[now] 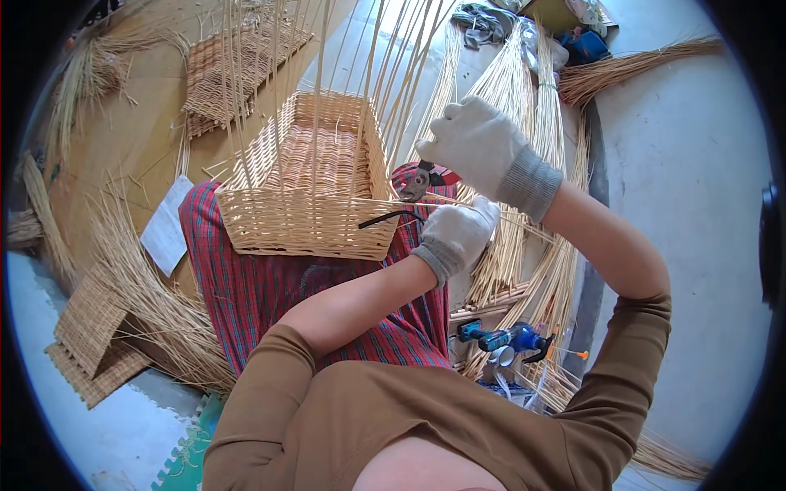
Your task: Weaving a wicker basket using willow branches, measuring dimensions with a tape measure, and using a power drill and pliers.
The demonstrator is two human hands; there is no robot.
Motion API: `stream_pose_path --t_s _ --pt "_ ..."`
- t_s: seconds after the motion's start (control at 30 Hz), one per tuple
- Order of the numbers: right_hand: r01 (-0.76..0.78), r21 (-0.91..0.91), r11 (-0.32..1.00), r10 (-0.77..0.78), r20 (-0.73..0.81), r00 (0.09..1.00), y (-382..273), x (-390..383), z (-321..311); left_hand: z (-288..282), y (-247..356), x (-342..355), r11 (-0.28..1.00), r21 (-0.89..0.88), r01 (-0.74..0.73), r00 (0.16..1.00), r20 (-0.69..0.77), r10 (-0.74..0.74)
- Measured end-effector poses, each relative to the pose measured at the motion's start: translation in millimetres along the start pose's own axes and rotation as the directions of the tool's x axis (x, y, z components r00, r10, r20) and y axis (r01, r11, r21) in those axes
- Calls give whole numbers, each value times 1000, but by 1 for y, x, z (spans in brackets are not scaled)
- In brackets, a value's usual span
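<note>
A rectangular wicker basket (303, 217) rests on my lap, with long stakes rising from its rim. My right hand (479, 147), in a white glove, is closed around red-handled pliers (416, 185). Their grey metal head lies at the basket's right front corner, beside thin strands. Just below, my gloved left hand (460, 229) is closed on a wicker strand (446, 200) running from that corner; its fingertips are partly hidden. A black curved rod (381, 219) lies across the basket's front wall, close to the left hand. I cannot tell what it is fixed to.
Bundles of pale wicker rods (512, 90) lie on the floor to the right, near a blue power tool (514, 337). Woven panels (237, 74) lie at the far left, more loose rods (155, 286) at the near left. A red plaid cloth (270, 286) covers my lap.
</note>
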State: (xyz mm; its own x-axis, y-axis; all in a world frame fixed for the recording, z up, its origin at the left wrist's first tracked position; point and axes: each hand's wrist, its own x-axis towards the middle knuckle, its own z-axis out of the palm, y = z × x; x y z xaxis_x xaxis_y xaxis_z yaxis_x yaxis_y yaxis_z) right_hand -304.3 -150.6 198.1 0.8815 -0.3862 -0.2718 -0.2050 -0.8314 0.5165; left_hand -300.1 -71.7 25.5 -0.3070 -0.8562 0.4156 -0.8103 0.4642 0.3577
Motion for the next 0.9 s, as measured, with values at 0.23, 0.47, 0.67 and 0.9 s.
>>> stream_pose_path --t_s 0.23,0.47,0.67,0.9 --pt "21 -5 1000 -22 -65 998 6 6 11 1 -1 13 997 -37 70 998 6 -70" --pt "29 -16 999 -29 -23 999 9 9 5 -3 -3 23 994 54 95 993 60 -98" --pt "62 -28 998 -66 -156 986 9 7 12 12 -5 20 995 27 93 995 44 -94" --pt "81 -37 996 -87 -181 980 3 13 16 -1 -7 23 993 -109 55 995 87 -46"
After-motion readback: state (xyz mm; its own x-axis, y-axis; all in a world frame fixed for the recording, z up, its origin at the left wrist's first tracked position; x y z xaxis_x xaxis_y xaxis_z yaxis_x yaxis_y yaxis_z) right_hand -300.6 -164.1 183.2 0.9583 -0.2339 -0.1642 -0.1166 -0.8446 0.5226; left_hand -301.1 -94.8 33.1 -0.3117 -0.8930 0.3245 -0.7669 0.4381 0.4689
